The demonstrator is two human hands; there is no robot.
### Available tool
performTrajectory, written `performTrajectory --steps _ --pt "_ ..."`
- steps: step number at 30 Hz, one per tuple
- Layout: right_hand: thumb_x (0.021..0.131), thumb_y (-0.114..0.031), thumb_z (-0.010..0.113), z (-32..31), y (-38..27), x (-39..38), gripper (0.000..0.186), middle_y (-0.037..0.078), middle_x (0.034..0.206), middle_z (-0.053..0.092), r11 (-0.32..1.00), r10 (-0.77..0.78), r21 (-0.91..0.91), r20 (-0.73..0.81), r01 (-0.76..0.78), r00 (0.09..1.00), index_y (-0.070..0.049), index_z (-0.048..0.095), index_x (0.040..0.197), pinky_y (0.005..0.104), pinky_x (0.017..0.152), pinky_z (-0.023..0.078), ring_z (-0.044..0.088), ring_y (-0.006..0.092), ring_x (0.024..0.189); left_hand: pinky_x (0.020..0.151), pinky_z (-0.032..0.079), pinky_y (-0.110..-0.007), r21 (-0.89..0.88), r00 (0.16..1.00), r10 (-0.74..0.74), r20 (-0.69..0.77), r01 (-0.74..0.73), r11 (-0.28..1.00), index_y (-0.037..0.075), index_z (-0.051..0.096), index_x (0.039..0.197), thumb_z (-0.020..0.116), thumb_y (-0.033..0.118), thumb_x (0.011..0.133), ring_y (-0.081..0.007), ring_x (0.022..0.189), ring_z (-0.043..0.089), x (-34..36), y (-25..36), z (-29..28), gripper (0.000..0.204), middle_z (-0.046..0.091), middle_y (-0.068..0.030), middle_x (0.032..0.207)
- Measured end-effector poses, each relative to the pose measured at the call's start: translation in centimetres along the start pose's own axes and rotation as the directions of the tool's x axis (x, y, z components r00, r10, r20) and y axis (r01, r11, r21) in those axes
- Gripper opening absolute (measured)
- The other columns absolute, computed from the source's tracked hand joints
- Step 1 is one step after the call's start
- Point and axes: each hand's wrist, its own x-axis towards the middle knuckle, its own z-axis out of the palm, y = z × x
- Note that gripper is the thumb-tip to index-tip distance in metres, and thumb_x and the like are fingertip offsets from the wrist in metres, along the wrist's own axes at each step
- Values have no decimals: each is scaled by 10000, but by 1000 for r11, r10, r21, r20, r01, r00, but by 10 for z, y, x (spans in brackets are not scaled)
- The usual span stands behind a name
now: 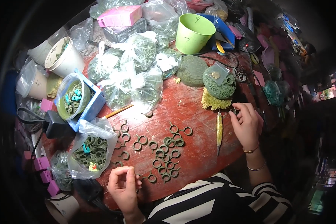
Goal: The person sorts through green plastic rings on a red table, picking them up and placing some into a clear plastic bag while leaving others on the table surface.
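Standing by the red surface [198,156], I watch two bare hands among thin green rings [168,141]. The right hand [247,121] is narrow: thumb and forefinger pinch a small dark piece [233,111], likely a ring too, just beside the yellow sponge [212,103]. The slim tool [219,131] lies to the left of that hand, apart from it. The left hand [124,186] is at the near edge, close to the lowest rings, its fingers bent in; the tips are half hidden from me, so I cannot tell how tight they are or whether they hold anything. Most of the rings lie loose in the middle, some overlapping, and more fill the bag [91,128] beyond the left hand.

Handling these well, I judge, calls for a light pinch on the band, since the thin stem [170,123] on many of them looks easy to snap. Where they overlap, lifting one straight up beats dragging it, as stems could catch on neighbours. A steady right wrist, kept clear of the pointed tool, should also save the piece from a knock or scratch
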Motion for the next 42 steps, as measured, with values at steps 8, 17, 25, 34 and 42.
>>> performTrajectory --steps 8,17,25,34,42 --pt "808 -42 781 40 -63 -12 307 118 1003 575 903 -315 381 267 201 911 -8 633 1075 367 753 525 653 262 841 544 468 -202 -46 997 22 68 -19 999 15 615 997 625 23 987 -76 619 575 8 1 20 16 614 -30 772" --pt "768 -5 769 32 -105 -1 340 139 984 608 763 -451 537 44 359 892 5 647 1085 365 719 550 649 290 858 746 578 -266 -193 923 -17 385 99 976 -41 613 1198 586 16 1012 -155 906 702 34 11 51 196 713 -133 1061" --pt "802 -76 673 50 -116 10 284 125 963 630 598 -675 491 -118 633 729 23 650 1067 357 721 564 659 277 833 921 590 -324 -417 889 20 458 194 888 -62 621 1206 672 -62 928 -210 1059 695 53 5 49 282 705 -177 1141" --pt "796 -21 732 65 -111 16 298 159 975 632 662 -555 614 16 430 832 38 632 1071 384 733 547 647 325 850 979 573 -345 -289 895 205 395 -91 953 -69 539 1307 703 -141 856 -230 1156 653 49 -4 58 485 649 -187 1226" --pt "834 -81 769 61 -90 26 281 119 991 592 812 -434 549 341 198 834 -27 663 1088 365 779 515 629 281 879 841 619 -314 -467 930 -17 367 200 861 -88 547 1291 554 19 1009 -265 1035 716 58 -1 52 302 668 -168 1146"
